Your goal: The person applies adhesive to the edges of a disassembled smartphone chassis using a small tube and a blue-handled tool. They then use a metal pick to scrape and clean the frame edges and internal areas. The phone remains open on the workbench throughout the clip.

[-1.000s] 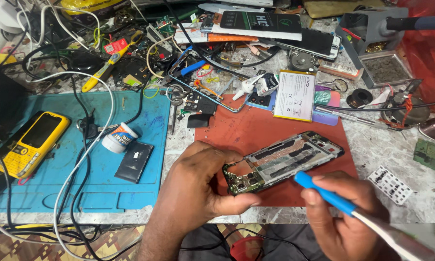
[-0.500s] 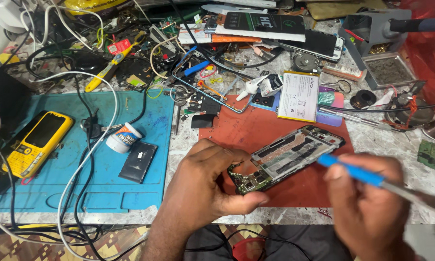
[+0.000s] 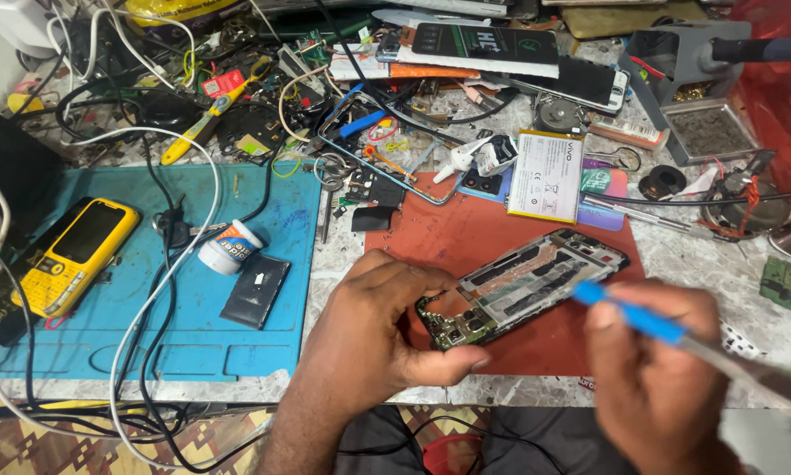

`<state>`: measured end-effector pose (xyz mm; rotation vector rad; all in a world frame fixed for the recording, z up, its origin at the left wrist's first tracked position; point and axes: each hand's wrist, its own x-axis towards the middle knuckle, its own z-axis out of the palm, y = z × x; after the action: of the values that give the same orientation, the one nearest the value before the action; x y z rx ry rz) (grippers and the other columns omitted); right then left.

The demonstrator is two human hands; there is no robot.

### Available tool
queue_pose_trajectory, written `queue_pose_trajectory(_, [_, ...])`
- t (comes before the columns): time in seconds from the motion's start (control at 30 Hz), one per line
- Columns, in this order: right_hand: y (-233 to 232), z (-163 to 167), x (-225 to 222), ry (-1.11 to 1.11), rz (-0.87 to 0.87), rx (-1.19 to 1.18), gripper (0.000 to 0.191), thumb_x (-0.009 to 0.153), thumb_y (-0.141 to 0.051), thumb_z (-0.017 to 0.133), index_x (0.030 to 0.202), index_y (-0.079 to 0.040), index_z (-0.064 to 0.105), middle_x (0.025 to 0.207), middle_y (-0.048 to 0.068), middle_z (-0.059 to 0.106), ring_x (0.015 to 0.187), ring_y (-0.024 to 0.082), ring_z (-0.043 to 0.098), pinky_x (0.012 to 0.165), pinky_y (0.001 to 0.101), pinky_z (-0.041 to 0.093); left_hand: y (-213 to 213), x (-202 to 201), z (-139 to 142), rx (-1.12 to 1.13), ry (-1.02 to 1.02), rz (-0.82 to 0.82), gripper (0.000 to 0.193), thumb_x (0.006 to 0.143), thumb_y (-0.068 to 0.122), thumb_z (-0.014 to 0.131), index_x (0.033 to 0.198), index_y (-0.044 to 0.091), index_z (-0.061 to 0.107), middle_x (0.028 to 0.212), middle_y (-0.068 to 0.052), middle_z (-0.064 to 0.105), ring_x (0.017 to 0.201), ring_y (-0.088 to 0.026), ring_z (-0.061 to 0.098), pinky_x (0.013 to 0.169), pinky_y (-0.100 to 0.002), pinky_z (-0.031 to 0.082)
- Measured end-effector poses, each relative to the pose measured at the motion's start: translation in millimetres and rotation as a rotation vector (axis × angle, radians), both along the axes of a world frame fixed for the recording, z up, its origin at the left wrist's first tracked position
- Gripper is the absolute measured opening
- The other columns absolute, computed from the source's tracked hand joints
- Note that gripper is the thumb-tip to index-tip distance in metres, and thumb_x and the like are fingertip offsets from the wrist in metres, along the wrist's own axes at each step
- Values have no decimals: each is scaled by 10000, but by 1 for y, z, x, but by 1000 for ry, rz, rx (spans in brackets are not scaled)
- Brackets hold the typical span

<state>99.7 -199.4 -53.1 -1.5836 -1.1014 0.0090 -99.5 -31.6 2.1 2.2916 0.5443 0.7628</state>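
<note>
The right hand (image 3: 655, 378), nearest and low at the bench's front edge, has its grip closed on a blue-handled tool (image 3: 628, 312) whose tip meets the opened phone (image 3: 523, 286). The left hand (image 3: 382, 330) pinches the phone's lower end, holding it tilted over the red mat (image 3: 466, 233). Since half a second ago the tool has shifted slightly left. Bare mat lies behind; beyond, a white battery (image 3: 546, 176)

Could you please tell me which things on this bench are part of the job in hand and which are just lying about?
In use: opened phone, blue-handled tool, left hand, right hand, red mat.

Lying about: yellow phone, white battery, small tub, blue mat.
</note>
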Motion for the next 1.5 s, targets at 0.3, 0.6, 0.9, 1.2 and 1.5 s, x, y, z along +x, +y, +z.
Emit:
queue_pose_trajectory(0.3, [1, 4, 0, 70, -132, -63, 240, 1002, -88, 646, 1169, 28, 518, 802, 59, 606, 613, 73, 505, 553, 235, 407, 0, 1, -2, -15, 2, 13, 522, 635, 487, 915, 963, 107, 774, 936, -2, 775, 843, -192, 688, 742, -302, 559])
queue_pose_trajectory(0.6, [4, 8, 3, 56, -54, 7, 222, 1054, -78, 617, 1212, 22, 497, 891, 63, 594, 642, 46, 530, 548, 205, 430, 0, -1, -1, 29, -21, 5, 527, 643, 488, 920, 980, 107, 781, 948, -14, 778, 855, -200, 682, 746, -308, 560])
queue_pose_trajectory(0.9, [3, 14, 2, 27, -156, -99, 209, 1015, -110, 634, 1129, 33, 532, 801, 78, 635, 663, 99, 575, 615, 261, 466, 0, 1, -2, 6, -9, 0, 528, 633, 487, 918, 978, 111, 785, 941, -19, 773, 860, -204, 678, 738, -309, 558])
queue_pose_trajectory(1.2, [-1, 2, 5, -133, -99, -87, 219, 1010, -113, 671, 1145, 15, 556, 858, 81, 647, 718, 104, 613, 659, 251, 496, 1, -1, -1, -41, 29, 24, 584, 618, 499, 917, 1012, 94, 773, 917, -37, 763, 837, -209, 686, 729, -314, 566])
queue_pose_trajectory(1.5, [-1, 2, -5, -139, -44, -7, 237, 969, -88, 662, 1132, 19, 527, 842, 71, 619, 719, 91, 579, 655, 245, 476, 0, -1, -3, -34, 18, 27, 606, 608, 485, 927, 1026, 79, 765, 941, -40, 770, 883, -224, 696, 754, -323, 573])
